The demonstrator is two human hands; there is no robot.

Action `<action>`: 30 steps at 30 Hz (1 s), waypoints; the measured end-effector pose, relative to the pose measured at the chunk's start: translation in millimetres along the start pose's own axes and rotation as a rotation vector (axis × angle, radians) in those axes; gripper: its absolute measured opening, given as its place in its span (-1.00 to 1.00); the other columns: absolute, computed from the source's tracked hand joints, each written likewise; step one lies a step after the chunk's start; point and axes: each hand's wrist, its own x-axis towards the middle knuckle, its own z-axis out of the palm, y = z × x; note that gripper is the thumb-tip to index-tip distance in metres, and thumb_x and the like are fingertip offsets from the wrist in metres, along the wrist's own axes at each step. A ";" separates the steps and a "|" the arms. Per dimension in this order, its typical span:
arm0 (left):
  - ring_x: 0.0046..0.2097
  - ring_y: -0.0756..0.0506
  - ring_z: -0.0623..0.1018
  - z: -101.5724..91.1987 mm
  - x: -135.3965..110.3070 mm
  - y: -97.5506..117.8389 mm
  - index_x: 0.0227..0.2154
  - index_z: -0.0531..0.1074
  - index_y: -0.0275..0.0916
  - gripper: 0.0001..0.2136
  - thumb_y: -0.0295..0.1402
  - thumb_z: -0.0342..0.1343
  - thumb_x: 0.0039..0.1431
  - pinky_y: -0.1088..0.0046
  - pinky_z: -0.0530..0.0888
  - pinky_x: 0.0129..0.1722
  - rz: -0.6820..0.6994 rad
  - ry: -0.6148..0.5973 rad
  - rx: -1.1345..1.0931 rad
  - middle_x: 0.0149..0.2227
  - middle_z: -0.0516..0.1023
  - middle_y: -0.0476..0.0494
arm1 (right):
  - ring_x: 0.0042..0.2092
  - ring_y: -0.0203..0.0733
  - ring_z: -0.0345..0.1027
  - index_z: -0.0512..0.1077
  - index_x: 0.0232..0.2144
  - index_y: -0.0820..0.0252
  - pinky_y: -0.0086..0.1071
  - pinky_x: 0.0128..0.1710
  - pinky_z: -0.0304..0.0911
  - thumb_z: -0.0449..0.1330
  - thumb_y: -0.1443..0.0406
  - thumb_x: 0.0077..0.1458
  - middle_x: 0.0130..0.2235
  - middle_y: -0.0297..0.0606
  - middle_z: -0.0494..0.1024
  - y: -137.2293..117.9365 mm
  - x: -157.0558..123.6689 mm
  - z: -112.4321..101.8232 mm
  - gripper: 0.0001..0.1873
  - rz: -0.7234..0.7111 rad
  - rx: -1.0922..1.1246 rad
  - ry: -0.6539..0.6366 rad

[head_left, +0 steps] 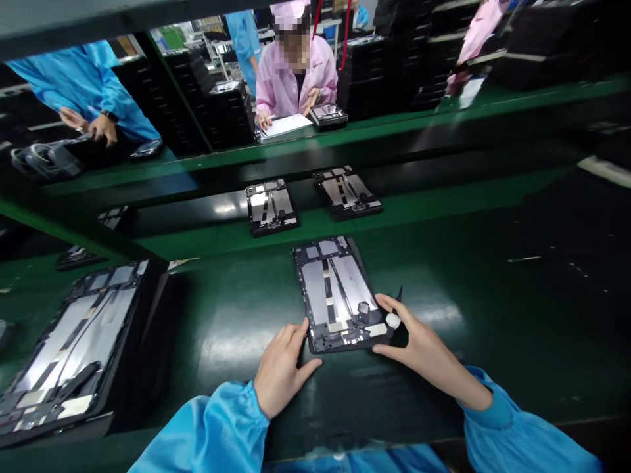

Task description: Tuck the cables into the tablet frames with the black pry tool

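Observation:
An opened tablet [340,295], with silver battery panels, dark ribbon strips and a circuit board along its near edge, lies in front of me on a dark case or tray. My left hand [283,371] grips its near left corner, fingertips at the left edge and thumb just off the near edge. At the near right corner, my right hand [419,341] has its index finger against the side and its thumb by the near edge. A small white piece [393,321] and a black pointed item [400,293] show beside the right fingers; whether they are held cannot be told.
Two similar opened tablets, one [272,207] left and one [349,192] right, lie beyond. Another [81,341] rests on a dark stack at left. A green post [64,226] crosses there. Across the bench [236,282], a person in pink [320,66] writes on paper.

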 end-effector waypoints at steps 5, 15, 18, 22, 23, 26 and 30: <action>-0.05 -0.22 0.48 -5.5 -0.4 4.0 0.23 0.22 -0.11 -0.47 -0.19 0.15 0.24 0.18 0.49 -0.07 0.034 0.034 0.038 -0.07 0.48 -0.20 | 0.20 0.10 0.30 0.20 0.21 0.06 -0.05 0.12 0.31 0.26 0.18 0.09 0.20 -0.14 0.41 -3.1 7.1 -7.1 -0.35 -0.023 -0.013 0.054; -0.34 -0.02 0.52 2.3 20.7 25.1 -0.26 0.54 -0.14 -0.80 -0.27 0.02 0.34 0.49 0.44 -0.29 0.043 0.025 -0.218 -0.32 0.57 -0.04 | -0.07 -0.06 0.52 0.45 -0.02 0.07 -0.23 -0.07 0.43 0.12 0.36 0.23 -0.10 -0.21 0.63 -50.7 18.5 28.2 -0.72 -0.353 0.045 -0.109; -0.37 0.00 0.50 4.8 21.3 23.9 -0.29 0.53 -0.16 -0.85 -0.30 0.06 0.31 0.50 0.42 -0.31 0.028 0.057 -0.313 -0.34 0.57 -0.03 | -0.10 -0.05 0.52 0.46 -0.06 0.08 -0.20 -0.08 0.40 0.19 0.40 0.17 -0.18 -0.26 0.65 -55.9 24.2 36.0 -0.72 -0.354 0.061 -0.167; -0.34 -0.02 0.48 2.3 21.1 24.1 -0.32 0.53 -0.17 -0.90 -0.34 0.12 0.27 0.50 0.41 -0.30 0.045 0.066 -0.387 -0.33 0.57 -0.05 | -0.15 -0.06 0.51 0.44 -0.10 0.08 -0.21 -0.11 0.36 0.24 0.43 0.11 -0.29 -0.32 0.64 -60.4 24.5 38.6 -0.70 -0.313 0.096 -0.166; -0.34 -0.02 0.47 1.7 20.9 24.6 -0.29 0.53 -0.16 -0.92 -0.34 0.14 0.25 0.50 0.41 -0.30 0.038 0.064 -0.386 -0.32 0.56 -0.05 | -0.16 -0.06 0.51 0.44 -0.11 0.08 -0.22 -0.12 0.36 0.24 0.43 0.12 -0.29 -0.33 0.64 -61.4 23.6 39.1 -0.72 -0.301 0.098 -0.154; -0.40 0.00 0.44 1.7 20.2 26.1 -0.19 0.51 -0.16 -0.85 -0.30 0.22 0.18 0.52 0.41 -0.36 -0.024 0.068 -0.386 -0.34 0.54 -0.03 | -0.16 -0.05 0.51 0.44 -0.16 0.08 -0.23 -0.14 0.35 0.23 0.42 0.13 -0.29 -0.32 0.64 -63.2 20.9 41.2 -0.77 -0.296 0.082 -0.111; -0.48 0.03 0.40 5.3 20.2 26.9 -0.32 0.52 -0.19 -0.88 -0.29 0.13 0.24 0.53 0.39 -0.40 -0.074 0.042 -0.411 -0.43 0.52 0.00 | -0.17 -0.07 0.52 0.44 -0.16 0.07 -0.24 -0.15 0.36 0.21 0.46 0.10 -0.30 -0.34 0.63 -62.2 20.2 42.4 -0.73 -0.335 0.065 -0.085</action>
